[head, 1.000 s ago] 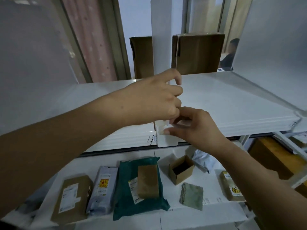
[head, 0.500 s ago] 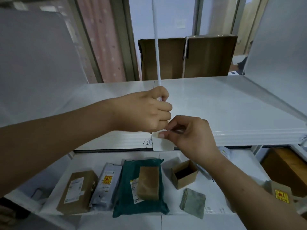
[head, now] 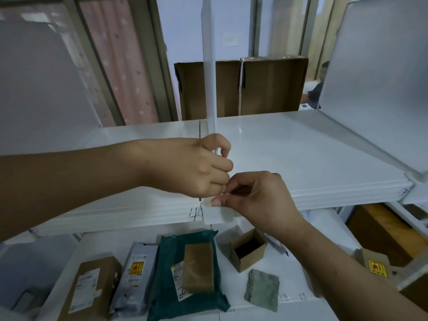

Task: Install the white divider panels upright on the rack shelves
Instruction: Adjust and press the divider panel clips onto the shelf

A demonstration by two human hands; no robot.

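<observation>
A white divider panel stands upright and edge-on in the middle of the white upper shelf. My left hand is closed around the panel's lower front edge. Just below it, my right hand pinches the panel's white front tab, which hangs over the shelf's front lip beside a handwritten number. Two more white dividers stand on the same shelf, one at the left and one at the right.
The lower shelf carries a green mailer bag with a brown parcel on it, an open small carton, a grey pad and other parcels. Brown cardboard boxes stand behind the rack. A person sits far right.
The view has shifted slightly, so the divider now shows a bit more of its side. Both hands stay at the panel's front foot; my right fingers have moved slightly along the tab.
</observation>
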